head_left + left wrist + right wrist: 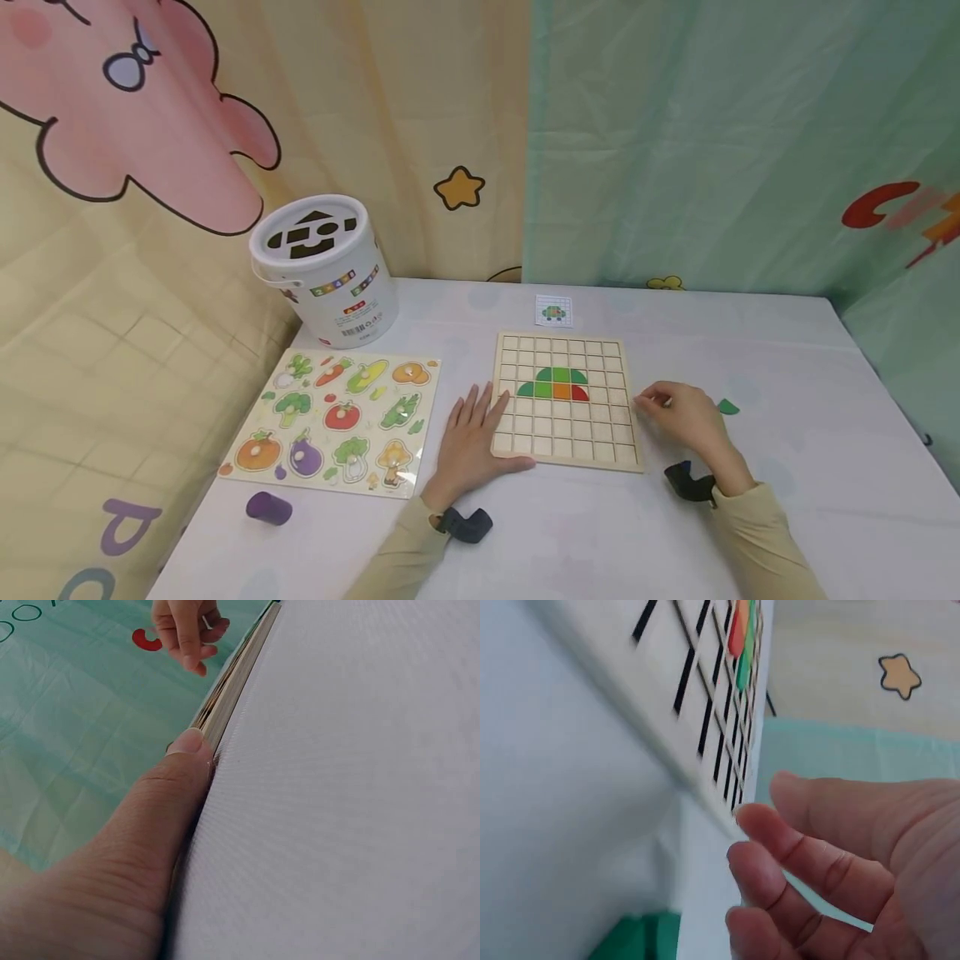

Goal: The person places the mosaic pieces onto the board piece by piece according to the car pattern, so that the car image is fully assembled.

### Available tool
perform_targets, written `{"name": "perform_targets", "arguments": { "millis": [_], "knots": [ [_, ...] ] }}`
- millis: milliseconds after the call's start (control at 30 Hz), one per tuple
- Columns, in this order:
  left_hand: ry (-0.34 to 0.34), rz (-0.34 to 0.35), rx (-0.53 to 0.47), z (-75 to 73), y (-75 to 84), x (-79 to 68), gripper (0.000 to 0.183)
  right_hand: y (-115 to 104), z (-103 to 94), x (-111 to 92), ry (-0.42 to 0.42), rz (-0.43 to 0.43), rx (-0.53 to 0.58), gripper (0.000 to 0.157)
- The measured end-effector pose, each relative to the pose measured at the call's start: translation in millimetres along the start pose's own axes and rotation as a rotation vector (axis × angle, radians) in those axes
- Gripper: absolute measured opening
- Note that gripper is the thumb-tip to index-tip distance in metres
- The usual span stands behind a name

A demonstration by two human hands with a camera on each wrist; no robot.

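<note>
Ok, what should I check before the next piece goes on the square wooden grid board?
1. Square wooden grid board lying flat on the white-covered table: ok.
2. Left hand at the board: ok, it rests on the left edge.
3. Right hand holding a piece: not ok, none shows between its fingers.
4. Loose green curved-edged piece nearby: ok, on the table beside the right hand.
5. Small white picture card uncovered: ok, behind the board.
6. Placed pieces matching the card exactly: cannot tell, its picture is too small.
</note>
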State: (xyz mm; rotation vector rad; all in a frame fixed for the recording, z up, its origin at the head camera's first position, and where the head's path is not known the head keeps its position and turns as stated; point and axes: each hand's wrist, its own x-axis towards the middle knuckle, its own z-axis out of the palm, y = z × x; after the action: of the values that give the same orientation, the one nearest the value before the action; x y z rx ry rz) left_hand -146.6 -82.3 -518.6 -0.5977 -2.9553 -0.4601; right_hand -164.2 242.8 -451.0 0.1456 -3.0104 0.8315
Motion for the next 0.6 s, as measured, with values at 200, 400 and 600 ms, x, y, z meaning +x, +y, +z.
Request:
{"name": "perform_targets", "arguments": {
  "millis": [200, 400, 600],
  "knots": [
    [0.003, 0.0, 0.006, 0.2, 1.0, -0.1, 0.107, 19, -9.2, -9, -0.035, 0.11, -0.047, 0.025],
    [-0.007, -0.003, 0.013, -0.9, 0.9, -0.2, 0.107, 26, -15.5, -14, -0.081, 0.168, -0.072, 0.039],
    [0.012, 0.009, 0.013, -0.3, 0.5, -0.6, 0.107, 30, -17.0, -13, -0.102, 0.168, -0.095, 0.049]
  ]
}}
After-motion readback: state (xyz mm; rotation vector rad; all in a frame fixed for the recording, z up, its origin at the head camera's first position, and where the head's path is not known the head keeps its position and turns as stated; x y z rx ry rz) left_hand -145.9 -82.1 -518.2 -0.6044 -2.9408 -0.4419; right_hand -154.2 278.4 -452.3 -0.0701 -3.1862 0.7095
